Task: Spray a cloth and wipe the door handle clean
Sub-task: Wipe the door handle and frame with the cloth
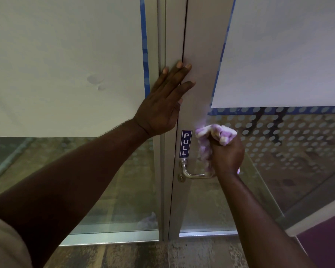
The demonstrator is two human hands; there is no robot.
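A silver lever door handle (191, 172) sticks out of the grey metal door frame (201, 74), just under a blue PULL sign (186, 143). My right hand (227, 154) is closed around a bunched purple and white cloth (214, 136), and the cloth's lower end hangs against the outer end of the handle. My left hand (163, 101) lies flat with fingers spread on the frame above the sign, across the seam between door and post. No spray bottle is in view.
White paper sheets edged with blue tape (146, 60) cover the upper glass on both sides. The lower glass on the right carries a pattern of dots (290, 136). A dark patterned floor (143, 254) runs along the bottom.
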